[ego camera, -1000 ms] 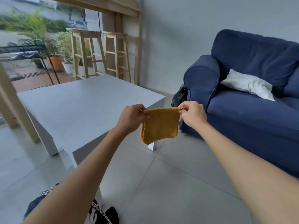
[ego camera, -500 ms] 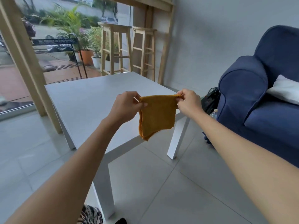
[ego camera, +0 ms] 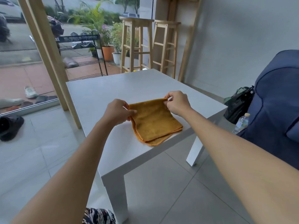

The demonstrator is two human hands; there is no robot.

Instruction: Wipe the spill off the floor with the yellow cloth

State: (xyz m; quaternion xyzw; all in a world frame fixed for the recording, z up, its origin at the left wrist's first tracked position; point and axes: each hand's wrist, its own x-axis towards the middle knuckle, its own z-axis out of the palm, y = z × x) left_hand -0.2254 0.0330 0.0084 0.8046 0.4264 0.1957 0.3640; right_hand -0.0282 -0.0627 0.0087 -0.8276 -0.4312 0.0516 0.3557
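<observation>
So both hands are working the yellow cloth (ego camera: 154, 121) right now: the left hand (ego camera: 117, 112) is pinching the cloth's near-left top corner between thumb and fingers, and the right hand (ego camera: 177, 103) is pinching the far top corner the same way, other fingers curled in. The top edge is being held up a bit between them while the rest of the cloth is lying folded on the white table (ego camera: 100, 94), near the table's front edge on the right side, with the lower corner sitting almost at the lip. It's looking doubled over, since two layers are showing along the bottom hem. Handling-wise I'm guessing it's light, soft and floppy, terry or microfibre sort of thing, so it's going to sag wherever it isn't held and won't slip out of a pinch easily. The corners are fine for folding, but for actual wiping I'd be flattening a palm on the middle of the folded pad, or bunching it in one fist. No spill is showing anywhere on the grey tiled floor (ego camera: 169, 191) that I can make out, so I can't tell where the wiping is meant to happen. Off to the right a blue sofa (ego camera: 275, 110) is sitting well apart from the cloth, with a water bottle (ego camera: 241, 123) tucked beside it.
</observation>
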